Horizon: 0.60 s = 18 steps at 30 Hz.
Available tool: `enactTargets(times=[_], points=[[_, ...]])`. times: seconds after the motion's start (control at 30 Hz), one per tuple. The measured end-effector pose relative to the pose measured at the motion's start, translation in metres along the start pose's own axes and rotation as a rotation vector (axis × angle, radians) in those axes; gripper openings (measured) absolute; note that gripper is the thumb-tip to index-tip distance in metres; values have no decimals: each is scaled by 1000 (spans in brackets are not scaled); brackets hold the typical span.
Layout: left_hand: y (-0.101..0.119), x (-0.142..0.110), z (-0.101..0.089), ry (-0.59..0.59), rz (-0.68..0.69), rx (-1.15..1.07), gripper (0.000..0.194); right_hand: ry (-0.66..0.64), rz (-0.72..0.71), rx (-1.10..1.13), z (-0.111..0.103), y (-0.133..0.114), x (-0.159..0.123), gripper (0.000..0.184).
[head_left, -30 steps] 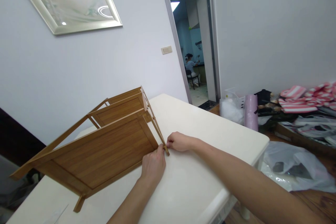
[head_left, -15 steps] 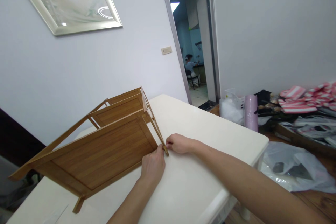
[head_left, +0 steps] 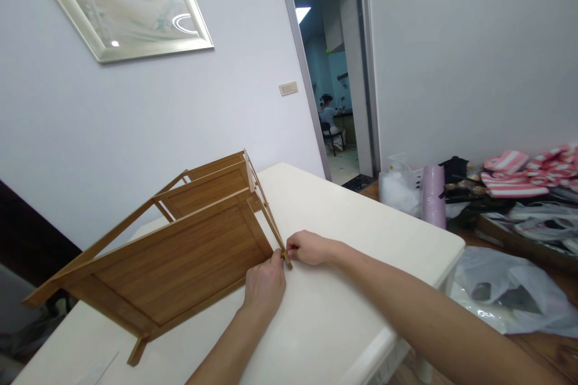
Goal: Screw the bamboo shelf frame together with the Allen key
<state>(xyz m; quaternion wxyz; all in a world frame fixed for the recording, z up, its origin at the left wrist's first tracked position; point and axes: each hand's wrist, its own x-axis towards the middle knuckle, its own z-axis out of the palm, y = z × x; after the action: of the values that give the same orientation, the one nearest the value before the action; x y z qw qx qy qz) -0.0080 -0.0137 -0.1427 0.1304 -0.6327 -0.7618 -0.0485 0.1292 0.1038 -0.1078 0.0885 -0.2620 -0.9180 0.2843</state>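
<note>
A brown wooden shelf unit (head_left: 180, 264) with slatted-looking panels lies on its side on the white table (head_left: 334, 313). My left hand (head_left: 266, 281) is closed at the unit's near right corner, its thumb and finger on the end of a narrow wooden leg (head_left: 287, 260). On the other side of that leg, my right hand (head_left: 311, 248) is closed in a pinch against it. Whatever lies between the right fingertips is too small or hidden to make out.
A thin pale sheet or bag (head_left: 97, 370) lies at the table's front left. Right of the table are a plastic bag (head_left: 510, 289), a purple roll (head_left: 433, 195) and pink-striped cloth (head_left: 519, 174). Beyond a doorway (head_left: 325, 72), a person (head_left: 329, 114) sits on a chair.
The whole view has shifted slightly. Both hands stay at the same leg end, and the shelf unit keeps its position on the table.
</note>
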Motion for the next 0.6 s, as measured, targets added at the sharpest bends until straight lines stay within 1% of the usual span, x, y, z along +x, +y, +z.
enactTargets(times=[0.2,0.6], points=[[0,0,-1,-5,1,0,35,17,10,-27,-1,-3,0,21],[1,0,-3,-36,8,-16,33,12,-17,-4,2,2,1,15]])
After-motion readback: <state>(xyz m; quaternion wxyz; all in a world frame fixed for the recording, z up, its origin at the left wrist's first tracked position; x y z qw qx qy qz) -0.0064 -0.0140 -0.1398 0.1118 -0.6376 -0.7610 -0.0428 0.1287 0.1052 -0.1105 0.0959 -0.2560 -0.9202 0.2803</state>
